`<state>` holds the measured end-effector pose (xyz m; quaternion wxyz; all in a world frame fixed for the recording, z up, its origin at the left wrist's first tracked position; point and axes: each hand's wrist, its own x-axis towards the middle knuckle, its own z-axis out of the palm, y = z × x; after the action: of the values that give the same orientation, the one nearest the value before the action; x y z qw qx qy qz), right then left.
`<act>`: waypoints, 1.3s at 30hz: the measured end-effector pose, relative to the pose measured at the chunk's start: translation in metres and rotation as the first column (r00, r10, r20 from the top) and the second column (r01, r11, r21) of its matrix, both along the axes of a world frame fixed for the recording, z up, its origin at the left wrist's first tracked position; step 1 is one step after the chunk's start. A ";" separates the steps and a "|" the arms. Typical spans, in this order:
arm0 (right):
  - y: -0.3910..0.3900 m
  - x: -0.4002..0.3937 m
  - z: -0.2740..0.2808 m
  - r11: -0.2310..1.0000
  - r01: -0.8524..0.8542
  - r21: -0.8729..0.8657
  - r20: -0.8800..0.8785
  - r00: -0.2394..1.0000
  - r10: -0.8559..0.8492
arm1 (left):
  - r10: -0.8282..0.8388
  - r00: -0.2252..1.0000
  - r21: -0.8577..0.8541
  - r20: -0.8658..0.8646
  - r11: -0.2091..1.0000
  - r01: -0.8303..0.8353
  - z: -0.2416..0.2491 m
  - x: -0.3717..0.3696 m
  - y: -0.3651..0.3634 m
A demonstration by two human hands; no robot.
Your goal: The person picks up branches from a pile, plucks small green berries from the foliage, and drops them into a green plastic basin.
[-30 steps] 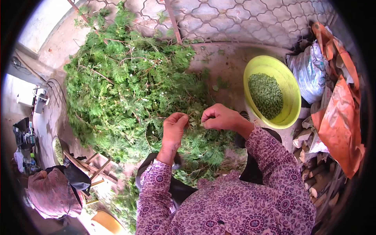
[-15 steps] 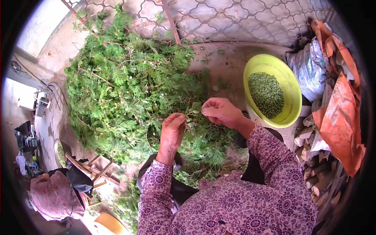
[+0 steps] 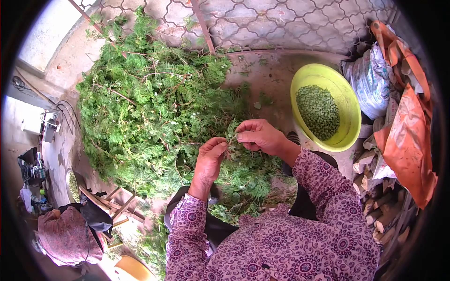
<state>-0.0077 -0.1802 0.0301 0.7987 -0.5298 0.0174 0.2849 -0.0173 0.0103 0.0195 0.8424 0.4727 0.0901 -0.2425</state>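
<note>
My left hand (image 3: 209,159) pinches a small green sprig (image 3: 230,136) between thumb and fingertips. Close beside it, my right hand (image 3: 261,136) has thumb and forefinger pressed together at the sprig's right side; whether it grips the sprig or a tiny piece from it is hard to make out. Beneath and beyond both hands spreads a large heap of feathery evergreen branches (image 3: 150,117) with small pale cones among the foliage. A yellow-green basin (image 3: 349,117) sits tilted to the right of my right hand, holding many small green cones (image 3: 318,112).
Wire mesh (image 3: 281,28) stands along the far side. At right are a white sack (image 3: 368,84), orange sheeting (image 3: 408,145) and stacked firewood (image 3: 377,210). Lower left, another person in a reddish top (image 3: 70,234) is near a wooden stool (image 3: 119,206) and an orange-yellow container (image 3: 133,269).
My right hand has shifted slightly left, and my left hand slightly right, so they are closer together. The sprig between them now stands more upright.
</note>
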 end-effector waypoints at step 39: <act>-0.007 -0.004 0.021 0.979 -0.198 -0.048 -0.073 0.978 0.194 | -0.341 0.920 0.101 0.194 0.940 0.327 0.017 -0.006 0.004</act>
<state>-0.0121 -0.1870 0.0507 0.7507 -0.5406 0.0002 0.3796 -0.0234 0.0138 0.0361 0.7772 0.5318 -0.0728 -0.3286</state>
